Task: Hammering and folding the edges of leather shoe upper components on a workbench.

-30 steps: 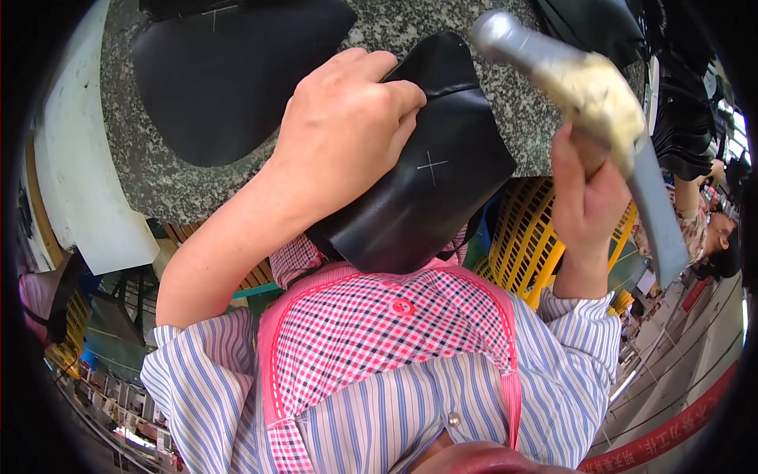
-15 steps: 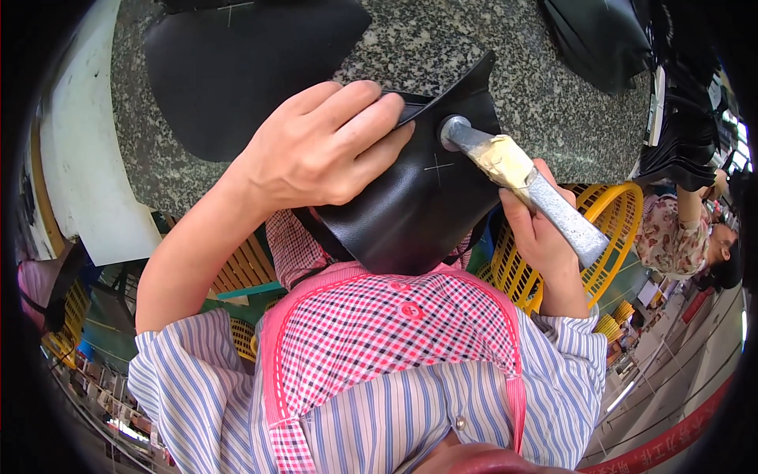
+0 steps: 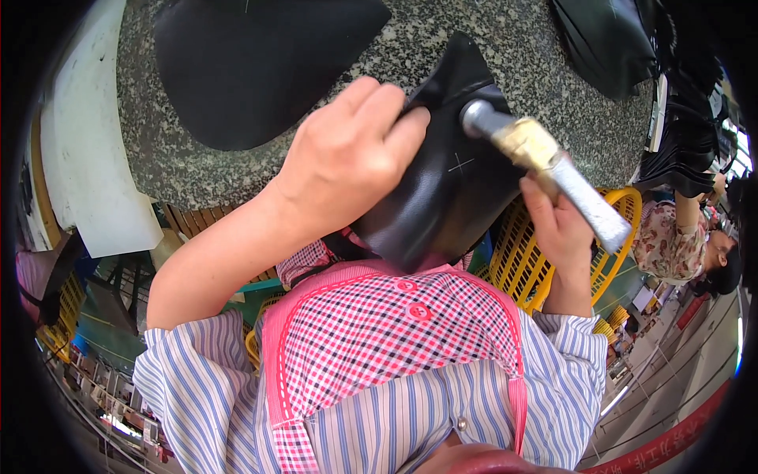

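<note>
Landmark: speckled stone worktop.
Item: black leather-like sheet, marked with a pale cross; lies across the worktop's near edge, its far tip over the stone, its lower part overhanging toward a pink checked apron.
Item: left hand, above the worktop's near edge; fingers curled, grasping the sheet's edge.
Item: hammer, metal head, yellowish binding at its middle; round face at the sheet, contact impossible to tell.
Item: right hand, just off the worktop's near edge, clenched around the hammer's handle.
Item: second black piece, flat on the worktop's left part.
Item: yellow basket, below the worktop's near edge, right half.
Item: white board, beside the worktop's left edge.
</note>
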`<act>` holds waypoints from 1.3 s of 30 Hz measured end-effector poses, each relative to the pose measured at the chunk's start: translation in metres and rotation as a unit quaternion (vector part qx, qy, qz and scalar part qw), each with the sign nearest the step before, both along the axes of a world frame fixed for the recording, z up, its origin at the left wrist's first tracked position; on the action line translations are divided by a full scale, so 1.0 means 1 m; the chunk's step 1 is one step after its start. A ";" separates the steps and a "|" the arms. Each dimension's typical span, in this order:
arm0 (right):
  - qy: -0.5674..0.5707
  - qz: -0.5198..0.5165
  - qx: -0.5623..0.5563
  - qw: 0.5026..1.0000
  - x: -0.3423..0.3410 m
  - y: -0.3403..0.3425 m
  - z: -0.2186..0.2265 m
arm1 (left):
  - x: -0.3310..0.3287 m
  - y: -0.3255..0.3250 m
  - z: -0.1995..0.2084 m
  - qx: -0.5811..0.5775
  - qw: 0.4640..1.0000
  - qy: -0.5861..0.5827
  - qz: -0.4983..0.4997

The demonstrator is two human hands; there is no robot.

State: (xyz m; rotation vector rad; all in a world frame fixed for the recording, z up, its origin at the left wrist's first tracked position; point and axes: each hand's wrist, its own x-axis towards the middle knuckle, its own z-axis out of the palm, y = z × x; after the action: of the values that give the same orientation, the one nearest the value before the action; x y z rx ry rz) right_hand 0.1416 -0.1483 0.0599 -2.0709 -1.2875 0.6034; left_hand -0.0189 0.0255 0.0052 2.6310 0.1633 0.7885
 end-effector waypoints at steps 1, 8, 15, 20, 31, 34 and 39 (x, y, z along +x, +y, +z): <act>-0.007 -0.004 0.013 1.000 0.002 0.003 0.007 | 0.000 0.001 0.003 -0.046 0.999 0.015 0.020; -0.133 0.093 -0.032 0.986 -0.002 0.030 0.010 | 0.005 0.004 0.014 -0.206 0.969 0.102 0.092; -0.084 0.095 -0.115 0.985 -0.007 0.034 0.017 | 0.008 0.010 0.017 -0.251 0.949 0.169 0.086; -0.064 0.111 -0.101 0.987 -0.015 0.016 0.012 | 0.007 0.018 0.013 -0.274 0.950 0.137 0.054; -0.060 0.123 -0.079 0.987 -0.011 0.017 0.006 | -0.009 0.009 0.004 -0.164 0.981 0.036 0.094; 0.012 0.025 -0.083 0.996 -0.007 0.020 0.024 | -0.004 0.012 0.014 -0.229 0.958 0.103 0.137; -0.060 0.005 -0.079 0.995 -0.017 0.038 0.021 | -0.002 0.014 0.016 -0.233 0.957 0.116 0.132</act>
State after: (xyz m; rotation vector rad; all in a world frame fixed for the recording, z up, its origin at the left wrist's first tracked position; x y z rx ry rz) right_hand 0.1244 -0.1102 0.0806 -2.2612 -1.3570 0.6100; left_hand -0.0205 0.0397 0.0208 2.2614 0.6898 0.4442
